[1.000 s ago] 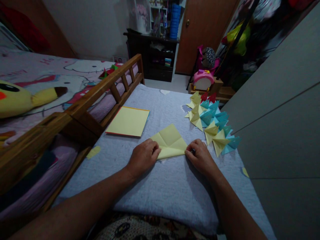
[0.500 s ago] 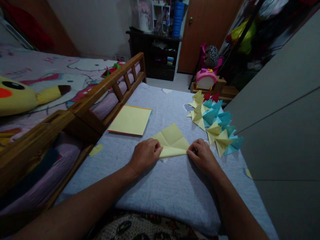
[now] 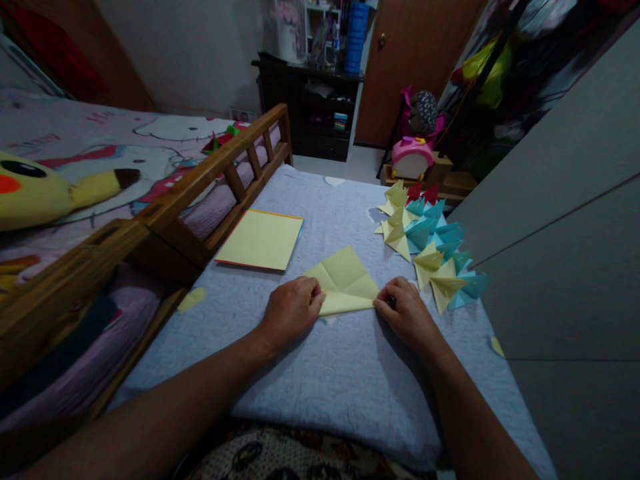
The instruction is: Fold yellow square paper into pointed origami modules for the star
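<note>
A creased sheet of yellow origami paper [image 3: 345, 277] lies on the bed in front of me, its near edge folded up into a narrow flap. My left hand [image 3: 294, 308] pinches the left end of that fold, fingers curled closed. At the right end, my right hand [image 3: 404, 310] grips the corner between thumb and fingers. Beyond my left hand rests a squared stack of coloured paper [image 3: 263, 240] with a yellow sheet on top. Folded paper figures [image 3: 445, 280] in yellow, blue and red stand in rows to the right of the sheet.
A wooden bed rail [image 3: 215, 177] runs along the left, with a yellow plush toy [image 3: 40, 193] on the bedding behind it. A pale cabinet wall [image 3: 565, 267] borders the right side. A dark shelf unit [image 3: 307, 110] and a pink toy case [image 3: 413, 159] stand beyond the bed.
</note>
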Available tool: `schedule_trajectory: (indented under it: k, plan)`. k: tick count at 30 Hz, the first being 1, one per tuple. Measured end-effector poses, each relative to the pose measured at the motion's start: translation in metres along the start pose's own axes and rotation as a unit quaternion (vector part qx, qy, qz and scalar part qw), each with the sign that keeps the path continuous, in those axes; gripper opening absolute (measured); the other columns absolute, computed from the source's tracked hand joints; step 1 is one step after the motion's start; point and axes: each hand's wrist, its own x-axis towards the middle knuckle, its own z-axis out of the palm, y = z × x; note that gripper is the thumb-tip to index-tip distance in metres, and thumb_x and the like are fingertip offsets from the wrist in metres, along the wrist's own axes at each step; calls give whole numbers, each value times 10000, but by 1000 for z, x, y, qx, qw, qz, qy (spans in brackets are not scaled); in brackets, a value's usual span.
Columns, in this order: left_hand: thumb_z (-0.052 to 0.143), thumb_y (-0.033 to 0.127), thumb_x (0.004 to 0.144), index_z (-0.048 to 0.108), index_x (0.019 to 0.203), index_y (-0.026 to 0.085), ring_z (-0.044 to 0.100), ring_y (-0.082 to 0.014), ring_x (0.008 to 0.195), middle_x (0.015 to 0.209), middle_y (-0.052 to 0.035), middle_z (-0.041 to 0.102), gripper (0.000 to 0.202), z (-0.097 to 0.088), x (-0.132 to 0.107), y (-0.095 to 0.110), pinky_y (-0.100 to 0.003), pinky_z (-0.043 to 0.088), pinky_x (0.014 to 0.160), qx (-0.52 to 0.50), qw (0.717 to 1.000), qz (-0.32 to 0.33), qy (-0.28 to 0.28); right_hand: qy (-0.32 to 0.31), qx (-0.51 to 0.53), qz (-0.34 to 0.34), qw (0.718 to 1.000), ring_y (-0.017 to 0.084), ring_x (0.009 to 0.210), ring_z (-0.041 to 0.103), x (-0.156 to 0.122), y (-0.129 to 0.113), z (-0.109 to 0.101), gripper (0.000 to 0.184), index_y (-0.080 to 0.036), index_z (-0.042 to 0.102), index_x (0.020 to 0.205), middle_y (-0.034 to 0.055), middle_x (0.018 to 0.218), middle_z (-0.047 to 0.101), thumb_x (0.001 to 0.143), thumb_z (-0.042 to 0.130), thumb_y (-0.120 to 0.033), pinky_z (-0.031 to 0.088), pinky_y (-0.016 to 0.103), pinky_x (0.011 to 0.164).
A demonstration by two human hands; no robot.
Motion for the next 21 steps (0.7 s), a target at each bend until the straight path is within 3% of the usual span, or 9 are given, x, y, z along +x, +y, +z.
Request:
schedule_trajectory:
  k: [4,8,12,16,21]
  plan:
    - [581,213,918,587,934,201,605,-184,730,828,-19,674,21,0,-2,0,-304,430,672,-19,1000,2,1,3,-5,-2,1000,230,872,543,0,0,0,129,-199,647,712,65,860,592,833,606,-183,403,370,822]
    - [588,158,906,571,1078,212,594,-197,862,966,-36,648,181,1,-2,-1,-315,465,760,-16,998,44,35,5,-7,-5,1000,224,861,540,1,1,1,135,-202,645,702,63,859,591,830,607,-186,402,371,823]
    - [617,100,881,679,942,217,552,-239,976,1018,-56,646,146,2,2,-2,-376,437,848,24,987,151,50,0,-12,0,1000,224,872,541,0,0,1,122,-195,645,716,61,860,586,832,608,-181,403,366,827]
    - [611,127,917,703,844,212,571,-236,977,990,-44,705,145,4,8,-7,-389,418,861,24,969,246,22,4,-15,2,1000,222,887,546,0,-1,1,120,-192,640,725,59,869,584,839,610,-175,398,360,836]
    - [502,114,949,688,862,178,594,-213,877,926,-67,694,215,-2,2,-7,-353,449,827,58,954,290,-37,6,-10,-7,1000,224,892,538,-1,-1,0,123,-194,634,729,65,882,588,848,607,-175,398,363,841]
